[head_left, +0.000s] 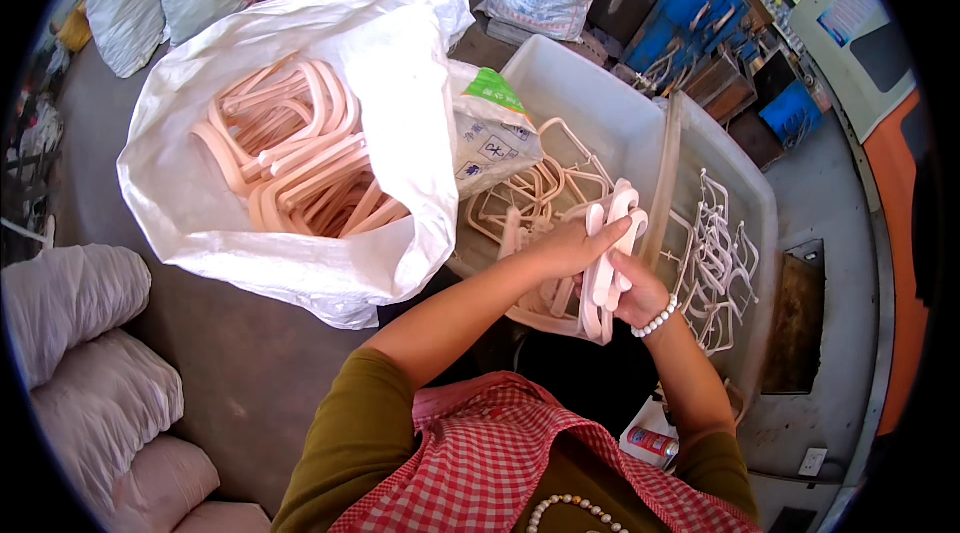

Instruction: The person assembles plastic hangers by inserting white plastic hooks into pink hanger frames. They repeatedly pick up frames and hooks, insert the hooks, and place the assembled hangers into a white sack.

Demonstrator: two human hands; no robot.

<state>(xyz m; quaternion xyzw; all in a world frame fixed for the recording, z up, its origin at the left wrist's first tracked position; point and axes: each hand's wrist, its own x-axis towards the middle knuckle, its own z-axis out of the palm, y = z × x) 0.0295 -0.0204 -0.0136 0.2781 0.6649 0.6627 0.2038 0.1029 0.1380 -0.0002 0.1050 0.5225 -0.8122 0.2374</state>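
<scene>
Here, both hands grip a stack of pale pink plastic pieces (608, 263) over the grey tub (600, 103).

The left hand (570, 248) lies across the stack, fingers wrapped around it; the right hand (638, 298) clasps it from below, wrist bent. The white sack (400, 83) of similar pieces stands just left.

Grey concrete floor (230, 363), stuffed sacks (80, 353) alongside, blue machinery (700, 3) beyond.
</scene>
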